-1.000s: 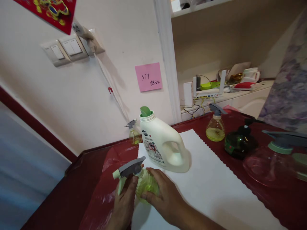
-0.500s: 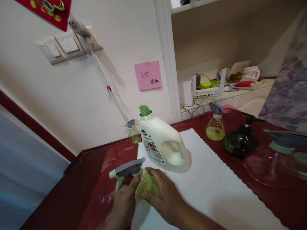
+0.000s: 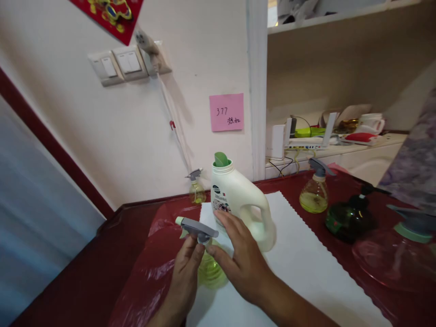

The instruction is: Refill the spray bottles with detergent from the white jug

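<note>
A small green spray bottle (image 3: 208, 269) with a grey trigger head (image 3: 197, 228) stands on the white mat (image 3: 299, 268) near its left edge. My left hand (image 3: 185, 277) pinches the collar just under the grey head. My right hand (image 3: 240, 259) rests against the bottle's right side, fingers stretched out toward the head. Right behind them stands a white detergent jug (image 3: 238, 200) with an open green spout.
Along the dark red table (image 3: 68, 290) sit a small yellow sprayer (image 3: 196, 188) by the wall, a yellow spray bottle (image 3: 314, 193), a dark green one (image 3: 349, 218) and a pink one (image 3: 395, 254) at right. Red plastic sheet (image 3: 153, 277) lies left of the mat.
The view shifted rightward and down. The bottle now stands more upright, its trigger head turned to point left and away. My right hand's fingers have loosened from around the bottle body.
</note>
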The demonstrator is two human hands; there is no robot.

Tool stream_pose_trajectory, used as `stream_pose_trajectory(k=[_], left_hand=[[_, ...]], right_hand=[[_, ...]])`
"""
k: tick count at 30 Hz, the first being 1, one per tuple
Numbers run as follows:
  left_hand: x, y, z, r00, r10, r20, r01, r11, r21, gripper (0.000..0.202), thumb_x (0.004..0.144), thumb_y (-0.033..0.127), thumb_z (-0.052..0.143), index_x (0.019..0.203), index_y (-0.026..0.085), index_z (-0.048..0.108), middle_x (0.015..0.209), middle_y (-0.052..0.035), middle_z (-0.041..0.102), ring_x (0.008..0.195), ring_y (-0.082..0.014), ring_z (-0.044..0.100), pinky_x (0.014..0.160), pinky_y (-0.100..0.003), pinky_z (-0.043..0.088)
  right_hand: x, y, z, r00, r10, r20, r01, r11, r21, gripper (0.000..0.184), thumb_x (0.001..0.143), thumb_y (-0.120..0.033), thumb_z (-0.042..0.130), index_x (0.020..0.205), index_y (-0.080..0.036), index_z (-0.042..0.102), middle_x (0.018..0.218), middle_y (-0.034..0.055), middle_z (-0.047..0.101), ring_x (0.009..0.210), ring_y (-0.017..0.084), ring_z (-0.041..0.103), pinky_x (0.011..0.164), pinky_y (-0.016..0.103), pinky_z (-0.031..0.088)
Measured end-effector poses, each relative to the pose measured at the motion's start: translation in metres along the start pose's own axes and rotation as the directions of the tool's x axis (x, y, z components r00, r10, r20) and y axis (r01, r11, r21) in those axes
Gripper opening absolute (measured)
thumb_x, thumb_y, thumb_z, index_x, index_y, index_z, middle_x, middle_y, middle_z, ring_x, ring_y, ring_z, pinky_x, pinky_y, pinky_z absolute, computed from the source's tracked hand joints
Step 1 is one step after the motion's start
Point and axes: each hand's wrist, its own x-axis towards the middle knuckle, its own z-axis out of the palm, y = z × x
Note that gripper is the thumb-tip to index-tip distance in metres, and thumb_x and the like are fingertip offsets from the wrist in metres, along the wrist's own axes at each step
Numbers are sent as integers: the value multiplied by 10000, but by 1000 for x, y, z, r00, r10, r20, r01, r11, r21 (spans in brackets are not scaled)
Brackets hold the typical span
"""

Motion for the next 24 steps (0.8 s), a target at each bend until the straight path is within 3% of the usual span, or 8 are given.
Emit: stream_pose_trajectory(k=[3, 5, 7, 11, 15, 18, 21, 24], left_hand=[[-1, 1, 1, 999, 40, 31, -41, 998, 48, 435, 919, 527, 718, 1245, 238, 727, 1305, -87, 730, 1272, -295, 614, 1100, -390, 442], [-3, 2, 2, 999, 38, 17, -39, 998, 48, 448, 918, 540, 711, 1238, 227, 731, 1315, -97, 727, 1290, -312, 606, 1122, -417, 431], [-6, 4, 4, 999, 36, -5, -36, 999, 27, 451, 920, 539, 703, 1252, 234, 720, 1342, -96, 713, 1317, -317, 591, 1135, -428, 427], [-12, 7, 14, 997, 77, -23, -77, 997, 5, 465, 868, 473, 779, 1265, 254, 676, 1378, -91, 681, 1339, -317, 566, 1097, -414, 457], [-12, 8, 26, 987, 96, -129, -94, 995, 19, 500, 710, 427, 911, 1102, 210, 690, 1209, -110, 746, 1204, -334, 640, 1015, -409, 488], [-10, 10, 33, 979, 86, -184, -88, 996, -4, 488, 668, 427, 931, 1025, 194, 693, 1120, -114, 772, 1114, -337, 679, 970, -411, 498], [-10, 14, 33, 980, 97, -172, -101, 995, -18, 468, 695, 450, 911, 1026, 180, 718, 1105, -120, 781, 1107, -347, 687, 966, -415, 495], [-13, 17, 29, 990, 130, -64, -129, 992, 8, 406, 837, 487, 793, 1101, 184, 735, 1162, -115, 770, 1133, -341, 678, 991, -423, 483]], right_hand=[[32, -21, -12, 983, -65, 169, 100, 972, -212, 336, 1007, -354, 612, 1322, -240, 640, 1206, 85, 698, 1144, 291, 592, 973, 494, 470], [47, -32, -15, 970, -31, 242, 104, 950, -293, 154, 1004, -338, 624, 1027, -228, 729, 975, 46, 680, 971, 253, 590, 845, 422, 462], [52, -36, -13, 970, -14, 244, 89, 950, -299, 194, 995, -301, 627, 842, -213, 707, 876, 25, 616, 911, 229, 560, 794, 377, 435], [44, -30, -7, 983, -22, 182, 63, 973, -222, 229, 992, -288, 600, 793, -205, 674, 873, 36, 589, 917, 240, 536, 801, 385, 411], [34, -22, -1, 988, -73, 138, 101, 973, -207, 239, 1013, -314, 541, 845, -202, 669, 896, 62, 614, 931, 266, 528, 818, 418, 392], [31, -19, 2, 987, -103, 127, 128, 969, -211, 263, 1024, -315, 521, 820, -202, 642, 872, 60, 599, 910, 264, 521, 813, 420, 374], [30, -17, 4, 988, -113, 108, 132, 972, -193, 268, 1032, -316, 510, 821, -209, 635, 860, 51, 584, 887, 255, 515, 800, 414, 362], [29, -14, 5, 989, -115, 93, 129, 978, -164, 280, 1035, -330, 507, 803, -218, 614, 844, 44, 578, 871, 249, 514, 783, 405, 360]])
